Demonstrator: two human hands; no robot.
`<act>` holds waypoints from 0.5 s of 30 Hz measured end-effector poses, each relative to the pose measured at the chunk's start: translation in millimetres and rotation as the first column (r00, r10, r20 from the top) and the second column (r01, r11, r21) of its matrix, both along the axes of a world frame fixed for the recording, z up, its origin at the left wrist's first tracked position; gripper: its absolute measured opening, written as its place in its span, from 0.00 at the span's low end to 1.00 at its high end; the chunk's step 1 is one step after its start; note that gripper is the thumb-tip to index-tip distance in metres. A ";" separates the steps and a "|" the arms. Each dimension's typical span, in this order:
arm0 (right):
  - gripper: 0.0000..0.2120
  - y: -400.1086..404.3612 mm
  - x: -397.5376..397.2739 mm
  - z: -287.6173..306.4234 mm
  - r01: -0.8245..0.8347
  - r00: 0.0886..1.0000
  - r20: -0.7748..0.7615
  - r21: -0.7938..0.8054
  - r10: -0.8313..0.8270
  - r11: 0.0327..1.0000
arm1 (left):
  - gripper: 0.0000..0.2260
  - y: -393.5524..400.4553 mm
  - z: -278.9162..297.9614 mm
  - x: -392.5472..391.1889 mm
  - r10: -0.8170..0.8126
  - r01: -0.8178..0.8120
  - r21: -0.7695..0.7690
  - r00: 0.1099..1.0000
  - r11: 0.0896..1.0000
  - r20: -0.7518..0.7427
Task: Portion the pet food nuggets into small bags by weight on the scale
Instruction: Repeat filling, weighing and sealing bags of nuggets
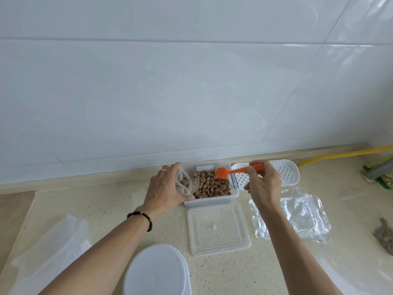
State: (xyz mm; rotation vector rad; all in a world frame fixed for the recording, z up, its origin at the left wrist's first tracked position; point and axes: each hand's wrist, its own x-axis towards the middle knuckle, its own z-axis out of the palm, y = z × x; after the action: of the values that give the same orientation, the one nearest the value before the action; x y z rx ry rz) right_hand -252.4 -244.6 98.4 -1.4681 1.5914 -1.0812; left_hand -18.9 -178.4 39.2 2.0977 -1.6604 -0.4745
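The left hand (168,188) is holding a small bag (186,184) open over the tub (212,200) of nuggets (210,185), so spills are falling back in, while the right hand (262,184) is pinching an orange scoop (222,173) above them. The lid (219,228) is lying on the table (110,207) nearby.

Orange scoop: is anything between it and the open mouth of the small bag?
Nothing visible. The orange scoop in the right hand hangs over the nuggets; the small bag, held by the left hand, gapes beside it.
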 end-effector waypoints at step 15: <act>0.04 17.7 26.9 -57.8 0.072 0.981 0.139 0.380 -0.134 0.922 | 0.48 2.9 -6.7 4.6 -0.033 0.036 -0.018 0.991 0.999 0.133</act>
State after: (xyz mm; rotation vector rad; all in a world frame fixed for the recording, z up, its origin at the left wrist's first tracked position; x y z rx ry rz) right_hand -225.6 -226.9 40.6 -1.0261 1.6627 -0.8687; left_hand -14.3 -175.5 32.5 2.1300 -1.7694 -0.3337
